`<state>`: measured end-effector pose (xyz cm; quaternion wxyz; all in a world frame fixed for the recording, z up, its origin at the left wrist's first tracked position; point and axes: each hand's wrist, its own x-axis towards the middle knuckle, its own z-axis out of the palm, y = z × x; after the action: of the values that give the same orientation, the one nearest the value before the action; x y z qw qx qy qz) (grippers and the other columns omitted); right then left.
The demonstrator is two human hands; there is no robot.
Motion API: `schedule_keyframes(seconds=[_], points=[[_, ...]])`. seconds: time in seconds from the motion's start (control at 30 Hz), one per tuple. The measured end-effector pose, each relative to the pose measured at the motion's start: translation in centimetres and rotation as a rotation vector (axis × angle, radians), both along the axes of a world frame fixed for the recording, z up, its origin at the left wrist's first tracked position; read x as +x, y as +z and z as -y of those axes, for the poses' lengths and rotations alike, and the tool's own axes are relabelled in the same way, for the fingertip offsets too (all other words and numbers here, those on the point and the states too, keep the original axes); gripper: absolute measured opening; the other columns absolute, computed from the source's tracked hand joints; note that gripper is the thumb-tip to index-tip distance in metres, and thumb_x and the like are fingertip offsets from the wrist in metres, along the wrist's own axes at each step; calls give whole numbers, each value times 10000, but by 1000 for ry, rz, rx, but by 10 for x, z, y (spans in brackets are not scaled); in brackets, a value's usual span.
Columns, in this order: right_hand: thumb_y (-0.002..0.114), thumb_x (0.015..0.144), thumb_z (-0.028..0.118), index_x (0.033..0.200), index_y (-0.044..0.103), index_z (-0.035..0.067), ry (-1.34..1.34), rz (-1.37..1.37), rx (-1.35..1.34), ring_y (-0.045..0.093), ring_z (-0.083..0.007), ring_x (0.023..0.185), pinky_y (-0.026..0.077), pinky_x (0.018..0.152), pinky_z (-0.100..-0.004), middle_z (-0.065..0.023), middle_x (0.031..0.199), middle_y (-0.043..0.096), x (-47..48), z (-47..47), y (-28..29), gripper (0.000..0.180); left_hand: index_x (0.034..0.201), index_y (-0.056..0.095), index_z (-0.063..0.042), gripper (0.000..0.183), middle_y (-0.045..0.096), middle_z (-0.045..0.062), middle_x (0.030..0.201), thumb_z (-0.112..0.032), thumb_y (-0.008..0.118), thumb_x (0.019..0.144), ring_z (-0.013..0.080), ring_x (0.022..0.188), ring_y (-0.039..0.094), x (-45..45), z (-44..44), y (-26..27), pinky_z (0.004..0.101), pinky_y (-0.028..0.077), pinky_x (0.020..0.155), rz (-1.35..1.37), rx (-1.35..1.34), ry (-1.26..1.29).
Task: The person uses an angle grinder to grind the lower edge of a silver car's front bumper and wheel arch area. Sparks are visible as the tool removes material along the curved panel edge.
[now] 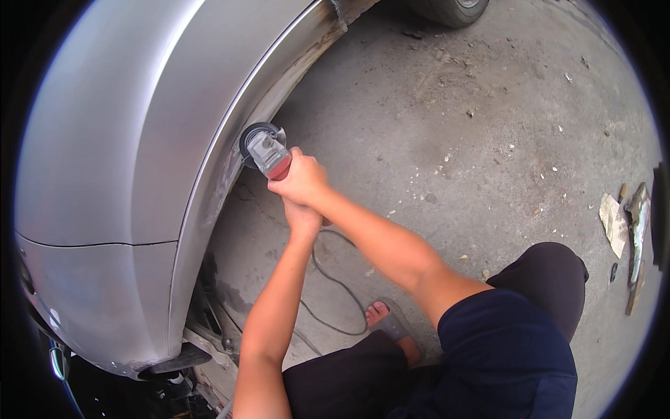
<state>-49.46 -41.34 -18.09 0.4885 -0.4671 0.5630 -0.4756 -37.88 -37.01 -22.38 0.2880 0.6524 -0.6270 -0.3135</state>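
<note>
A red and grey angle grinder (268,152) is held in front of me at the lower side of a silver car. My right hand (302,178) wraps its red body just behind the metal gear head. Farther back and below, my left hand (302,216) is closed around the rear of the tool; the right hand and wrist partly cover it. The dark round disc (246,137) is up against the car's sill (230,157), where the paint looks scuffed; whether it touches or spins I cannot tell.
A silver body panel (104,157) fills the left side. A black cable (340,283) loops over the concrete floor (419,157) near my sandalled foot (384,319). A tyre (453,13) stands at the top. Scraps (613,225) and a long paint-stained strip (637,230) lie at right.
</note>
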Motion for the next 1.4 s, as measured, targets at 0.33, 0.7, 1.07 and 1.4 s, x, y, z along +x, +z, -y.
schedule_keyframes(seconds=[0.33,0.7,1.07,1.4], points=[[883,697,406,1158,624,18,91,-70,-64,776,-411,1001,619,891,-502,-217,1054,789,-23,9,5,656,1400,518,-64,369,590,50,1293,-158,645,1066,156,1186,622,-24,2,-11,348,544,983,-201,-16,32],[872,701,348,1152,641,-10,212,-169,-153,785,-412,975,632,883,-489,-231,1013,791,-13,-4,18,620,1281,547,-96,249,640,27,1080,-173,641,1064,164,907,675,-20,-10,-16,390,586,774,-379,-100,105],[873,727,403,1197,626,-26,84,-103,-4,774,-424,1045,627,929,-489,-248,1091,785,-37,7,24,683,1384,573,-47,433,664,59,1253,-248,708,1025,152,1131,667,-43,3,14,344,556,939,-45,-127,14],[873,717,367,1169,642,-21,248,-128,-108,788,-395,1005,633,902,-475,-234,1042,792,4,-18,31,639,1473,522,-75,467,610,39,1357,-252,674,1068,147,1218,625,-10,-35,15,342,532,992,-289,-101,122]])
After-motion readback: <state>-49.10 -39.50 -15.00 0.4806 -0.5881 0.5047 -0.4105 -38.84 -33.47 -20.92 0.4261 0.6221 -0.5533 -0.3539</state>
